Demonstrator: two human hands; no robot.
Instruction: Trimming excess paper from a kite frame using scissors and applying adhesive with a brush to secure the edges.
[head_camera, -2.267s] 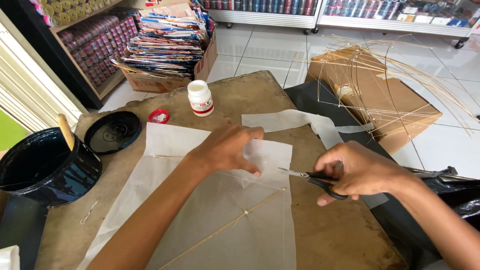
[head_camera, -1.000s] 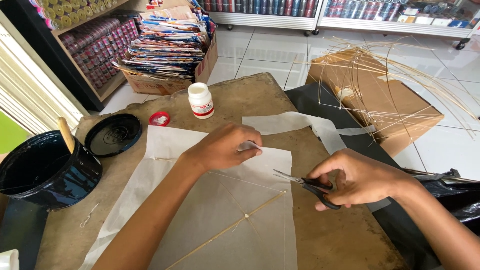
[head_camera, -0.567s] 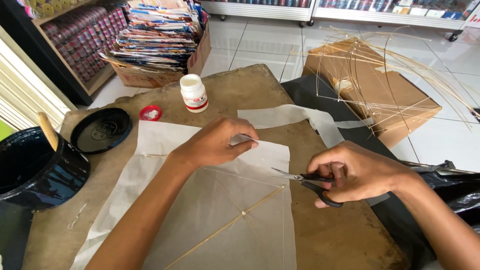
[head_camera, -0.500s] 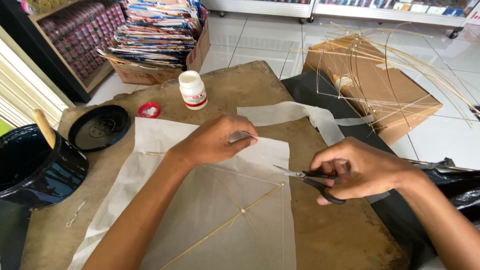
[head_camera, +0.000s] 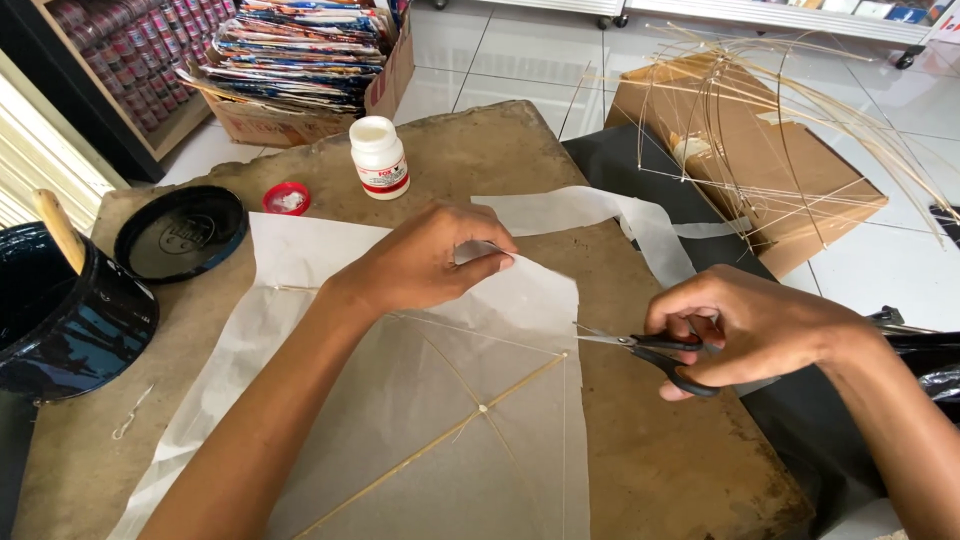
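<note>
While the left hand pinches the paper on the desk, the right hand grips scissors at its edge.

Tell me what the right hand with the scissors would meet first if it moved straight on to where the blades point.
Probably the right edge of the thin white paper sheet: the black-handled scissors in the right hand point left, tips about at that edge, beside the thin bamboo stick.

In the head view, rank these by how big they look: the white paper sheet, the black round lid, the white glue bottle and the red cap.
1. White translucent paper sheet, by far the largest.
2. Black round lid.
3. White plastic glue bottle.
4. Small red cap, the smallest.
The last three lie at similar distance, so their order holds.
</note>
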